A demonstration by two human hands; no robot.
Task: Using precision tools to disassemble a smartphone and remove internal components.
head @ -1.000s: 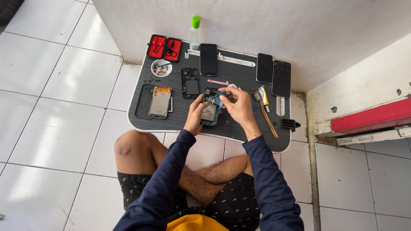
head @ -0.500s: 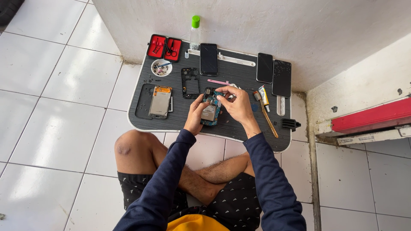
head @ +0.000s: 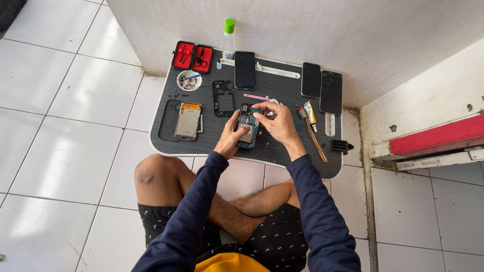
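No real change from before: left hand (head: 229, 138) still grips the opened phone (head: 247, 132) near the table (head: 282, 151) middle. Right hand (head: 277, 123) still pinches at its top edge; everything else unmoved.

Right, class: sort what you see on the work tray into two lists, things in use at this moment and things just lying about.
In use:
left hand
right hand
opened phone, held in both hands

Lying about:
red tool case
green-capped bottle
small dish of parts
black phone frame
three dark phones
pink tool
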